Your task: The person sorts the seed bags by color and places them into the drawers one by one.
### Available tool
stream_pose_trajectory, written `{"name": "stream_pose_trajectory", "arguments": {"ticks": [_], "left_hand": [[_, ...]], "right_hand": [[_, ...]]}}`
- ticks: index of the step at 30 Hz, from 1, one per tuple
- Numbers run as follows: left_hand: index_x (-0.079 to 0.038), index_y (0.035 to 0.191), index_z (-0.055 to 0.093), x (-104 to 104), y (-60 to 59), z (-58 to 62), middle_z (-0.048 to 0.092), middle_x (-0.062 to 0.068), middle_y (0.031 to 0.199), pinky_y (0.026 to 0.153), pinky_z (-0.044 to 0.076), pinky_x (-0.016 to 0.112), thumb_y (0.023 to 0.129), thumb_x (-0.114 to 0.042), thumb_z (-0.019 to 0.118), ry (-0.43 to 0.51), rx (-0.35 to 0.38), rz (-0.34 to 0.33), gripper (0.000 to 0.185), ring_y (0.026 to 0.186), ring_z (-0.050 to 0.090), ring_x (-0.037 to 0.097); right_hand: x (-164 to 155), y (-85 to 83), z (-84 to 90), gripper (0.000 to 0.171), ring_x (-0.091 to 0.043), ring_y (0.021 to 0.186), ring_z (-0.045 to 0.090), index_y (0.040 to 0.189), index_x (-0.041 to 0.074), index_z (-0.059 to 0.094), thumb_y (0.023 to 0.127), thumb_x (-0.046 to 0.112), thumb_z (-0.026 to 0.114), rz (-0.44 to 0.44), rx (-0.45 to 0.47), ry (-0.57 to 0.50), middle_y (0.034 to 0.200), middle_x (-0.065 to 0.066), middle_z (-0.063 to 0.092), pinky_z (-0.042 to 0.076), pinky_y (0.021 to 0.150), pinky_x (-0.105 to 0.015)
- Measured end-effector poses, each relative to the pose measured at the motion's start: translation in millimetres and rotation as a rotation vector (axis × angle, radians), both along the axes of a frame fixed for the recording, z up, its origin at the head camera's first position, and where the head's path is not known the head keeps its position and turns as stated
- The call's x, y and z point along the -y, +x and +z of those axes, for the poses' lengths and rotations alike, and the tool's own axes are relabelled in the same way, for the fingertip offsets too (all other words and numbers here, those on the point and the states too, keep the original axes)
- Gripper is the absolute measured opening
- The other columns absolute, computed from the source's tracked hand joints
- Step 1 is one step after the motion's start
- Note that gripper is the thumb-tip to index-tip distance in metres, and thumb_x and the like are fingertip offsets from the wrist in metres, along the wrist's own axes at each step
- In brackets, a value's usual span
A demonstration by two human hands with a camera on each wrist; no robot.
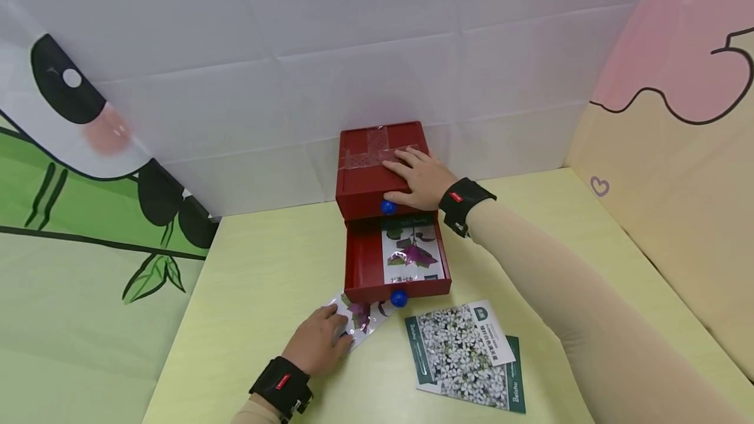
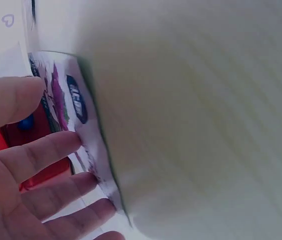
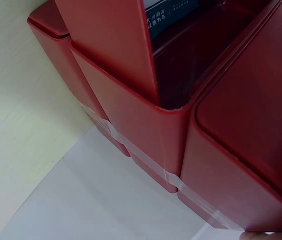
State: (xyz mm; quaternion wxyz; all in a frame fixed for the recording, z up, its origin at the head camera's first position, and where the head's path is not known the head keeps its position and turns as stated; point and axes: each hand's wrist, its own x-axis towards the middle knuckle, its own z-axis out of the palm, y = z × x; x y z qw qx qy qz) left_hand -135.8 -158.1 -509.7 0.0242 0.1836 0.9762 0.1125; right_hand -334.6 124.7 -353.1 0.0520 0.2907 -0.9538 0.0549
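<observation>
A red two-drawer box (image 1: 377, 156) stands against the back wall. Its lower drawer (image 1: 363, 260) is pulled out, and a purple-flower seed packet (image 1: 412, 250) lies inside. My right hand (image 1: 412, 175) rests flat on the box top, just above the upper blue knob (image 1: 389, 207). My left hand (image 1: 330, 335) lies on another purple-flower packet (image 1: 364, 316) on the table, just in front of the lower blue knob (image 1: 398, 298). In the left wrist view the fingers (image 2: 46, 150) are nearly straight and touch that packet's (image 2: 88, 135) edge. The right wrist view shows the box side (image 3: 245, 145) and the drawer wall (image 3: 111, 45).
Two white-flower seed packets (image 1: 465, 352) lie overlapped on the yellow-green table (image 1: 265, 267), right of my left hand. Clear tape (image 3: 150, 167) runs across the box. Printed fabric walls close in the left, back and right sides.
</observation>
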Motion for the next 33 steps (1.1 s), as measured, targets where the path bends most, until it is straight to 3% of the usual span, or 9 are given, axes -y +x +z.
{"name": "stream_pose_trajectory", "arguments": {"ticks": [7, 18, 26, 33], "left_hand": [[-0.006, 0.102, 0.074, 9, -0.7, 5.6, 0.069, 0.013, 0.108, 0.094, 0.046, 0.050, 0.086, -0.034, 0.069, -0.004, 0.006, 0.047, 0.033, 0.115, 0.057, 0.036], [-0.006, 0.095, 0.077, 20, 2.0, 10.2, 0.071, 0.014, 0.100, 0.090, 0.048, 0.051, 0.087, -0.032, 0.069, -0.001, 0.032, 0.132, 0.029, 0.108, 0.061, 0.036], [-0.007, 0.088, 0.078, 25, 0.9, 14.8, 0.070, 0.007, 0.081, 0.063, 0.051, 0.038, 0.086, -0.028, 0.069, -0.060, -0.041, 0.173, 0.024, 0.072, 0.063, 0.023], [-0.006, 0.087, 0.077, 26, -2.3, 14.6, 0.067, 0.011, 0.081, 0.064, 0.052, 0.040, 0.086, -0.030, 0.068, -0.112, -0.023, 0.213, 0.026, 0.073, 0.060, 0.025]], "right_hand": [[1, -0.1, 0.7, 0.077, -0.032, 0.144, 0.018, 0.152, 0.023, 0.031, 0.089, 0.065, 0.047, -0.002, -0.004, 0.009, 0.156, -0.010, 0.026, 0.015, 0.112, -0.059], [1, -1.4, -2.2, 0.078, -0.032, 0.144, 0.019, 0.152, 0.023, 0.031, 0.088, 0.065, 0.048, -0.002, -0.006, 0.014, 0.156, -0.010, 0.026, 0.015, 0.112, -0.059], [0, -0.7, -2.1, 0.078, -0.031, 0.144, 0.018, 0.152, 0.023, 0.031, 0.088, 0.065, 0.048, -0.003, -0.002, 0.006, 0.156, -0.010, 0.026, 0.015, 0.112, -0.059], [1, 0.8, 0.0, 0.078, -0.031, 0.144, 0.018, 0.152, 0.023, 0.031, 0.088, 0.064, 0.049, -0.003, 0.008, -0.006, 0.156, -0.010, 0.026, 0.013, 0.112, -0.058]]}}
